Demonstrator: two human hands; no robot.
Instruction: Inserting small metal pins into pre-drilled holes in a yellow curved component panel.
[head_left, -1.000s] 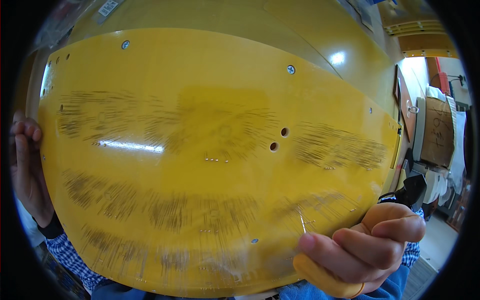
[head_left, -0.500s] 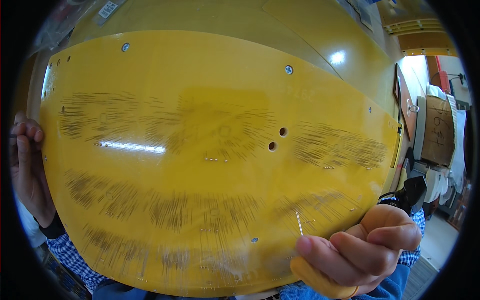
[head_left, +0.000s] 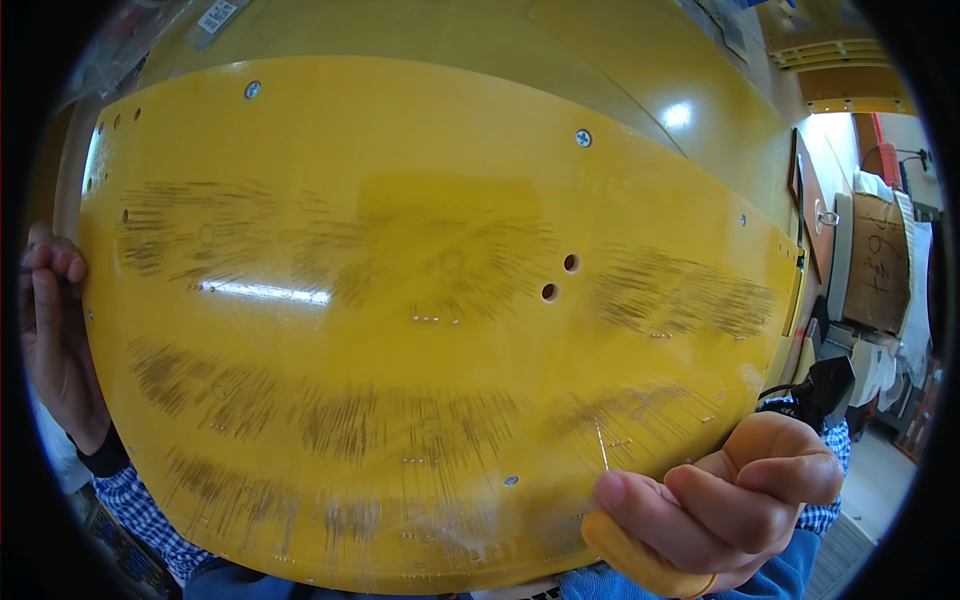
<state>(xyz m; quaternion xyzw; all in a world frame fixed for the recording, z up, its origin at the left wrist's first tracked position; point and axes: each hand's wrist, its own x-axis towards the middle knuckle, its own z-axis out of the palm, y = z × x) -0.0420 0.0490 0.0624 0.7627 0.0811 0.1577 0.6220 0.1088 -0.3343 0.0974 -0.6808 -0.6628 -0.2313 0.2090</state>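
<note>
A large translucent yellow plate [head_left: 450, 130] with a curved front edge fills the middle of the view, tilted up before me. Many thin dark pins show in and through it in fan-shaped groups. My left hand [head_left: 58, 330] grips the plate's left edge, fingers curled; part of it is hidden behind the edge. At the lower right corner, my right hand [head_left: 720, 505] is closed, with a yellow finger cot [head_left: 645, 560] on one digit. Between its fingertips is a thin, bright needle-like pin [head_left: 601, 445], pointing up in front of the plate.
Screws [head_left: 583, 138] and two round holes [head_left: 571, 263] mark the plate. Behind it lies another yellow sheet [head_left: 690, 75]. A small labelled bag [head_left: 216, 17] sits at the top left. To the right are a black device [head_left: 828, 385] with a cable and a cardboard box [head_left: 875, 260].
The plate has tilted very slightly, its screws and holes shifting a little to the right. The pin and both hands stay nearly where they were.
</note>
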